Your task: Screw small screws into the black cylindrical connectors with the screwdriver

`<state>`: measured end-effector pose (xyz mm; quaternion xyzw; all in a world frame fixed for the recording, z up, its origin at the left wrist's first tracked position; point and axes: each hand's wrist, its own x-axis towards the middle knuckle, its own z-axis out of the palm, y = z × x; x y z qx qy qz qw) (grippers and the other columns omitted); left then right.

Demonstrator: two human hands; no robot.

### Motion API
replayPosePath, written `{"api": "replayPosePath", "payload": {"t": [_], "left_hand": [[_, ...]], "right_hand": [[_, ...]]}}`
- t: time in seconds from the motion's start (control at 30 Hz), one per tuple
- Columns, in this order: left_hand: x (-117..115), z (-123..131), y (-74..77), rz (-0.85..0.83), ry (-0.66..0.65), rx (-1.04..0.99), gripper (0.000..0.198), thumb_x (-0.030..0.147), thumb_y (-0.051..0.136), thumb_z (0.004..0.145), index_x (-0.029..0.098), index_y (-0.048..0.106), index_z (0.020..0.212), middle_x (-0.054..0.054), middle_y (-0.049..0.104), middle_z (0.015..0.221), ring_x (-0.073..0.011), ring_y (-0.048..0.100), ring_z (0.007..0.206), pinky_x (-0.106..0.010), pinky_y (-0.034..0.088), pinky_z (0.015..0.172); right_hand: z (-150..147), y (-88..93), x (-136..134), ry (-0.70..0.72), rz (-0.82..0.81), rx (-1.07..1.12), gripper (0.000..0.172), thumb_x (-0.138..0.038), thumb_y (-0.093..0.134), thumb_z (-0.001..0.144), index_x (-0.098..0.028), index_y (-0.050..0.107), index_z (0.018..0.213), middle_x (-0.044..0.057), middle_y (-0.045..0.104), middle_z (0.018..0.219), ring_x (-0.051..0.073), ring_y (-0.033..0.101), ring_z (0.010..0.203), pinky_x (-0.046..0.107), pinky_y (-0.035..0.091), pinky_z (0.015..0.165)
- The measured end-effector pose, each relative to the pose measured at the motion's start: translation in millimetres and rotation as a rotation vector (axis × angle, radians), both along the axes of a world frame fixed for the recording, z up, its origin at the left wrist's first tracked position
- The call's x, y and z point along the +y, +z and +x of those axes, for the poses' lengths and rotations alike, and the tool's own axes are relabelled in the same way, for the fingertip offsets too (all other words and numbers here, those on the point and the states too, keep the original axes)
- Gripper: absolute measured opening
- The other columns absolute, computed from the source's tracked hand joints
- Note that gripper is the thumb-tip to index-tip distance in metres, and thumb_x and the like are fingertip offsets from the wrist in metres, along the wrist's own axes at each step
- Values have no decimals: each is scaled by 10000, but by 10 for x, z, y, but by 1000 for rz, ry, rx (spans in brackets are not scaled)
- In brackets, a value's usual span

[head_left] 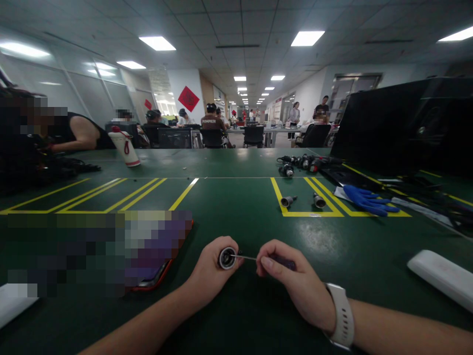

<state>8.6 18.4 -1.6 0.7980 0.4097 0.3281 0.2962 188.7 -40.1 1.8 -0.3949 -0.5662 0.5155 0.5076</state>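
Observation:
Near the middle of the green table, my left hand (214,268) is closed round a round metal part (226,258), whose open end faces me. My right hand (291,276), with a pale watch strap at its wrist, grips a screwdriver by its dark handle (283,261). The thin shaft (246,257) points left, and its tip reaches into the opening of the metal part. What the tip touches inside is too small to tell. Two similar metal parts, one (287,201) beside the other (319,200), lie beyond my right hand within yellow tape lines.
A blue glove (365,199) lies at the right, below a black screen (399,128). Dark tools (305,161) lie farther back. A white cup (125,147) stands at the back left, near a person's arm (83,133). A red-edged device (162,273) lies left of my hands.

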Motion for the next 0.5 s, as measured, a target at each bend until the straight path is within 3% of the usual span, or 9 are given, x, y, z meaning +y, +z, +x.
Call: {"api": "replayPosePath", "payload": {"t": [0.3, 0.5], "left_hand": [[15, 3, 17, -27, 8, -22, 149, 217, 587, 697, 185, 473, 608, 30, 466, 611, -138, 459, 610, -248, 360, 568], [6, 1, 26, -51, 17, -40, 150, 219, 601, 687, 185, 478, 607, 38, 460, 595, -131, 448, 588, -239, 353, 549]], "right_hand": [[-12, 21, 60, 54, -118, 210, 99, -255, 579, 804, -162, 596, 774, 10, 568, 692, 155, 511, 694, 314, 380, 699], [-12, 29, 34, 54, -122, 222, 92, -245, 593, 793, -157, 600, 766, 12, 570, 690, 158, 517, 695, 318, 383, 704]]}}
